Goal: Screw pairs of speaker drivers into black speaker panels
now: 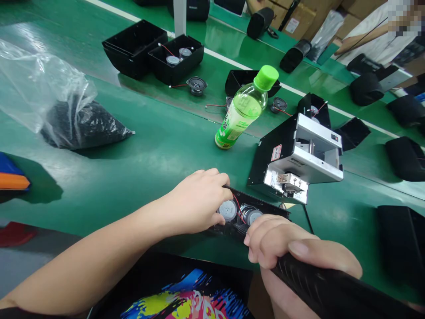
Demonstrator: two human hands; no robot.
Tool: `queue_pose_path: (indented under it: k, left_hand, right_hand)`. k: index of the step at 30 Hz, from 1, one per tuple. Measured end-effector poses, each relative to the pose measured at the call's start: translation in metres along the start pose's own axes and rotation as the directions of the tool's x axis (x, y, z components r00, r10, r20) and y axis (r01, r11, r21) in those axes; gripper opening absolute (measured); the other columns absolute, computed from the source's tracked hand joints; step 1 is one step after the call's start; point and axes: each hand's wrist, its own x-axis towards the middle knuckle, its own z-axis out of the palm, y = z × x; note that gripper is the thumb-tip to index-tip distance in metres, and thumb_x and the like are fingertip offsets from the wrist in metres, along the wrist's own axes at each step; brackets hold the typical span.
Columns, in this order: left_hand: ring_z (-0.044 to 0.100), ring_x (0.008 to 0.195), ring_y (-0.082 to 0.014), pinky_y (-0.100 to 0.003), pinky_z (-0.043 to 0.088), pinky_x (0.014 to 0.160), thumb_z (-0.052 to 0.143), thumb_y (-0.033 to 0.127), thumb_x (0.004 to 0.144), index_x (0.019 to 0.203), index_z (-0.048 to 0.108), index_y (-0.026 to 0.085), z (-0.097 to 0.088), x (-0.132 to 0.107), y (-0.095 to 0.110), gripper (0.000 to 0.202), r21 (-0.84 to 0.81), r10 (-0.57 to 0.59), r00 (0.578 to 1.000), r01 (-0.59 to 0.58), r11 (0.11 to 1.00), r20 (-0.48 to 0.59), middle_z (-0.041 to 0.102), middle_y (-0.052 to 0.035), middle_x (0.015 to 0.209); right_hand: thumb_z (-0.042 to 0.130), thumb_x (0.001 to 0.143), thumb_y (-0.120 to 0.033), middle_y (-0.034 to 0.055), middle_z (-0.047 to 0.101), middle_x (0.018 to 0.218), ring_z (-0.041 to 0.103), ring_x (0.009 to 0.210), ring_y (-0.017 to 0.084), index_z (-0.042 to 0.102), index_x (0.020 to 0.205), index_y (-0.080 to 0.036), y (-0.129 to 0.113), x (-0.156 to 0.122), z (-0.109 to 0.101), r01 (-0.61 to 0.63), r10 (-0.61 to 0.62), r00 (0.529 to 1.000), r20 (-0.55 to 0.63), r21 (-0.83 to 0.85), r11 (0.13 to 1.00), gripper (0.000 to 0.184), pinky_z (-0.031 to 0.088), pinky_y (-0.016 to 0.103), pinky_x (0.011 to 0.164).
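Note:
My left hand (201, 201) is closed around the left end of a black speaker housing (265, 204), fingers on the far wall and thumb on the near side. Inside the housing sit two round speaker drivers, a left one (228, 211) and a right one (254, 216), with red wires between them. My right hand (285, 243) wraps round the ribbed black handle of an electric screwdriver (308, 277), angled over the housing's right part. Its tip is hidden by my fingers. Just beyond the housing stands a black-and-silver screw feeder (292, 159).
A green-capped bottle (242, 108) stands left of the feeder. A plastic bag of small black parts (83, 119) lies at left. Open speaker housings (175, 60) and a loose driver (196, 85) are along the back. A large black box (400, 243) sits at right; a person (368, 33) is across the table.

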Motion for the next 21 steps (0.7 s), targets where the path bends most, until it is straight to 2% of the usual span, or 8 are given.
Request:
queue_pose_path:
  k: [2, 7, 10, 14, 16, 18, 20, 21]
  left_hand:
    - [0.069, 0.118, -0.0324, -0.048, 0.057, 0.097, 0.099, 0.040, 0.088, 0.122, 0.084, 0.026, 0.000, 0.000, 0.000, 0.040, 0.002, -0.007, 1.000, 0.007, 1.000, 0.006, 0.074, -0.0059, 0.133]
    - [0.069, 0.121, -0.0338, -0.051, 0.058, 0.101, 0.099, 0.035, 0.088, 0.123, 0.083, 0.025, 0.001, 0.000, 0.000, 0.040, -0.011, -0.006, 1.000, 0.006, 1.000, -0.003, 0.074, -0.0072, 0.135]
    - [0.069, 0.123, -0.0346, -0.054, 0.059, 0.103, 0.097, 0.031, 0.089, 0.123, 0.082, 0.026, 0.003, 0.000, 0.000, 0.038, -0.038, -0.001, 1.000, 0.000, 0.999, -0.014, 0.074, -0.0072, 0.135]
    - [0.068, 0.134, -0.0362, -0.056, 0.059, 0.112, 0.093, 0.031, 0.092, 0.125, 0.078, 0.030, 0.004, -0.009, -0.010, 0.037, -0.131, 0.006, 0.999, -0.011, 0.991, -0.037, 0.071, -0.0071, 0.146]
    - [0.062, 0.149, -0.0381, -0.055, 0.058, 0.120, 0.097, 0.042, 0.088, 0.139, 0.071, 0.033, 0.001, -0.017, -0.020, 0.058, -0.216, 0.025, 0.999, -0.034, 0.976, -0.040, 0.062, -0.0079, 0.163]
    - [0.053, 0.160, -0.0428, -0.055, 0.057, 0.125, 0.107, 0.055, 0.071, 0.161, 0.054, 0.036, -0.002, -0.026, -0.031, 0.105, -0.259, 0.027, 1.000, -0.030, 0.966, -0.015, 0.048, -0.0101, 0.177]
    - [0.051, 0.162, -0.0467, -0.057, 0.057, 0.125, 0.113, 0.051, 0.057, 0.174, 0.036, 0.038, -0.004, -0.033, -0.039, 0.140, -0.235, -0.005, 1.000, 0.012, 0.972, 0.029, 0.042, -0.0124, 0.182]
    - [0.053, 0.161, -0.0467, -0.057, 0.059, 0.124, 0.112, 0.043, 0.057, 0.175, 0.032, 0.039, -0.004, -0.034, -0.041, 0.143, -0.214, -0.028, 0.998, 0.038, 0.976, 0.049, 0.043, -0.0123, 0.181]
  right_hand:
    - [0.062, 0.112, -0.030, 0.0012, 0.075, 0.077, 0.073, 0.066, 0.022, 0.083, 0.126, -0.034, 0.000, -0.002, 0.002, 0.006, -0.006, 1.000, -0.017, -0.007, 1.000, 0.025, 0.064, 0.045, 0.069]
    - [0.067, 0.111, -0.041, 0.0011, 0.076, 0.078, 0.074, 0.066, 0.022, 0.083, 0.128, -0.030, 0.008, -0.006, 0.017, 0.073, -0.075, 0.987, -0.144, -0.013, 0.997, 0.026, 0.063, 0.046, 0.071]
    - [0.074, 0.102, -0.065, 0.0006, 0.076, 0.080, 0.072, 0.065, 0.022, 0.082, 0.129, -0.026, 0.016, -0.009, 0.024, 0.166, -0.165, 0.957, -0.239, -0.017, 0.986, 0.048, 0.061, 0.043, 0.067]
    - [0.068, 0.106, -0.043, 0.0001, 0.076, 0.084, 0.075, 0.071, 0.019, 0.078, 0.134, -0.023, 0.026, -0.015, 0.027, 0.233, -0.229, 0.931, -0.285, -0.020, 0.972, 0.035, 0.064, 0.038, 0.069]
    - [0.065, 0.110, -0.036, 0.0000, 0.078, 0.088, 0.077, 0.075, 0.019, 0.077, 0.135, -0.025, 0.031, -0.017, 0.029, 0.230, -0.226, 0.928, -0.295, -0.020, 0.973, 0.030, 0.068, 0.039, 0.076]
    - [0.065, 0.114, -0.041, -0.0016, 0.079, 0.089, 0.078, 0.075, 0.018, 0.077, 0.135, -0.029, 0.035, -0.018, 0.031, 0.217, -0.216, 0.931, -0.293, -0.030, 0.976, 0.027, 0.070, 0.039, 0.080]
    - [0.060, 0.117, -0.053, -0.0024, 0.078, 0.086, 0.077, 0.071, 0.018, 0.078, 0.130, -0.031, 0.032, -0.015, 0.030, 0.185, -0.191, 0.936, -0.297, -0.047, 0.982, 0.031, 0.071, 0.038, 0.079]
    - [0.058, 0.116, -0.061, -0.0017, 0.077, 0.084, 0.075, 0.070, 0.018, 0.079, 0.126, -0.031, 0.026, -0.013, 0.028, 0.159, -0.170, 0.939, -0.298, -0.059, 0.985, 0.038, 0.071, 0.039, 0.077]
